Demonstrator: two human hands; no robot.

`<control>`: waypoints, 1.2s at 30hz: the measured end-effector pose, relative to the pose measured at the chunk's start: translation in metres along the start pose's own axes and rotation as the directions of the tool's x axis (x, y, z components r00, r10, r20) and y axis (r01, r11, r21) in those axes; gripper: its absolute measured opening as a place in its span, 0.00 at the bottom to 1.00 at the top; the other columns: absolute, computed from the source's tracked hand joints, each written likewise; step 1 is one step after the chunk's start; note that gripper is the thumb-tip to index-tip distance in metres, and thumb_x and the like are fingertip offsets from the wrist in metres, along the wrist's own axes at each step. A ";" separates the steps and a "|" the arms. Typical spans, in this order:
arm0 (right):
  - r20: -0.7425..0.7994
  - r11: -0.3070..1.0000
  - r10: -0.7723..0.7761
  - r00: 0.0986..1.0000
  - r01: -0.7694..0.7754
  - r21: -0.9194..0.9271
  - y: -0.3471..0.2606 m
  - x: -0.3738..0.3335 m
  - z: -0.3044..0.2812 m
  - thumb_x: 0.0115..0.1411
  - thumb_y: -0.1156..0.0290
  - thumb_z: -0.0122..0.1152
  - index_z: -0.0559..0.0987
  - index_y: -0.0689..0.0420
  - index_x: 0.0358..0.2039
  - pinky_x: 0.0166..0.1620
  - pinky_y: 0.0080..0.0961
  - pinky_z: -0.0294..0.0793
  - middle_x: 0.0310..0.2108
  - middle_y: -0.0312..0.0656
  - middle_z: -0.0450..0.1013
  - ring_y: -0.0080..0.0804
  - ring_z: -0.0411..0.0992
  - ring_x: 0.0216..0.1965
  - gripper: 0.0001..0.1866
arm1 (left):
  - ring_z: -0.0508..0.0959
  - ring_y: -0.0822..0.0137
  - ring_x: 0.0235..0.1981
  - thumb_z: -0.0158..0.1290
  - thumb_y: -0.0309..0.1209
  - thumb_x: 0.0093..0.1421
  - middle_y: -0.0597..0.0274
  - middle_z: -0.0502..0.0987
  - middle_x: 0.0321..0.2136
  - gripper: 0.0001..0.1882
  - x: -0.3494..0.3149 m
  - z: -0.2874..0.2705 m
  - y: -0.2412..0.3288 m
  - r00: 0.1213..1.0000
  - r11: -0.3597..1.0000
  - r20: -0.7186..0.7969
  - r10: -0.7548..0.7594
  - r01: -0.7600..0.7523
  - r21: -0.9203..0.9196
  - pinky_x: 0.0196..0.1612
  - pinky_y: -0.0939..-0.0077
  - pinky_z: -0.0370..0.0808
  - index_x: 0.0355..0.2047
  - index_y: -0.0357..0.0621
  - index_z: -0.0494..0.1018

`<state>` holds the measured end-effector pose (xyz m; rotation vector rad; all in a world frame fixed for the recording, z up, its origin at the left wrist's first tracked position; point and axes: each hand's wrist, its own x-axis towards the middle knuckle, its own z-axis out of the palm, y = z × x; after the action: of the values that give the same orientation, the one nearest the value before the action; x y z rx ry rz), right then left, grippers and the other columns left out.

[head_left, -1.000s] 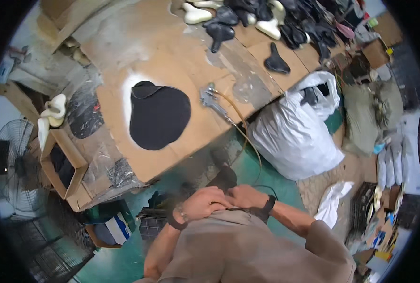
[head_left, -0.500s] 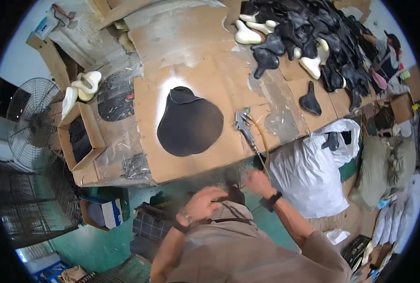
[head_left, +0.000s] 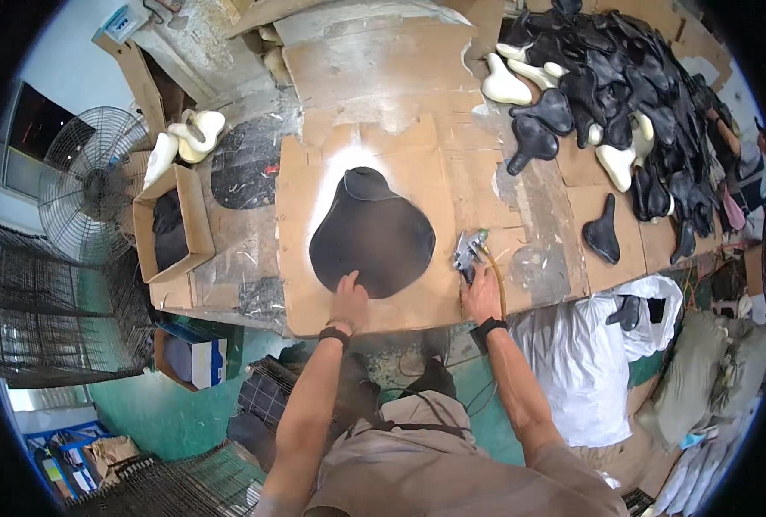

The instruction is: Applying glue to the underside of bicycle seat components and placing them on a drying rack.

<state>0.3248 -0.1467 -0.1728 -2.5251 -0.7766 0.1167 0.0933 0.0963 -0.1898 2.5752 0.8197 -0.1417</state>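
A wide black saddle-cover piece [head_left: 374, 241] lies flat on cardboard, its narrow far end showing a separate flap or layer. My left hand [head_left: 349, 303] is at its near edge, fingers stretched out, the fingertips touching or just over the black material. To the right, my right hand [head_left: 483, 295] has its fingers around the handle of a metal spray gun [head_left: 466, 252] at the table's near side. A yellowish hose [head_left: 499, 280] curves from the gun past that hand. The lower handle is hidden by my fingers.
Black bicycle saddles [head_left: 602, 86] are heaped at the far right, with cream saddle pads [head_left: 505, 82] beside them. One black saddle [head_left: 602, 231] lies apart. An open carton [head_left: 202, 226] and a fan [head_left: 94, 185] are left. A white sack [head_left: 568, 370] stands below the table's right edge.
Both hands have reached forward from my lap: the left to the black piece's near edge, the right onto the spray gun's handle. The view has shifted, too.
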 end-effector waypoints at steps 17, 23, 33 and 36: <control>-0.001 0.908 -0.174 0.985 0.160 0.386 -0.111 -0.138 -0.230 0.46 0.83 0.59 0.77 0.62 0.53 0.44 0.37 0.74 0.42 0.54 0.73 0.53 0.74 0.41 0.29 | 0.57 0.41 0.70 0.57 0.23 0.50 0.48 0.54 0.72 0.06 -0.002 0.010 -0.025 0.998 0.999 -0.017 0.054 -0.053 0.006 0.65 0.52 0.66 0.29 0.45 0.77; 0.287 0.768 0.092 0.954 -0.251 0.589 -0.183 -0.224 -0.276 0.46 0.88 0.49 0.65 0.61 0.68 0.52 0.28 0.71 0.47 0.51 0.76 0.42 0.75 0.47 0.43 | 0.56 0.40 0.70 0.54 0.30 0.56 0.46 0.53 0.72 0.10 -0.001 0.009 -0.016 0.995 0.996 0.042 0.086 -0.087 0.016 0.70 0.52 0.59 0.36 0.41 0.81; 0.090 0.923 -0.123 0.988 0.081 0.376 -0.250 -0.278 -0.282 0.55 0.84 0.63 0.73 0.61 0.61 0.41 0.30 0.74 0.33 0.48 0.76 0.42 0.76 0.33 0.31 | 0.55 0.44 0.72 0.55 0.25 0.52 0.46 0.53 0.73 0.07 0.004 0.005 -0.051 0.989 0.977 0.106 0.103 -0.081 -0.197 0.72 0.57 0.56 0.30 0.47 0.82; 0.080 0.911 -0.159 0.984 0.115 0.396 -0.251 -0.269 -0.293 0.55 0.82 0.65 0.73 0.63 0.61 0.43 0.31 0.74 0.36 0.51 0.79 0.45 0.78 0.36 0.30 | 0.60 0.44 0.70 0.55 0.23 0.50 0.45 0.54 0.72 0.08 0.007 -0.002 -0.039 0.983 0.972 0.092 0.157 -0.137 -0.193 0.71 0.58 0.58 0.28 0.47 0.82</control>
<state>0.0375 -0.2402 0.1880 -2.0931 -0.8757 0.3332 0.0768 0.1292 -0.2038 2.4182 0.5716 -0.1495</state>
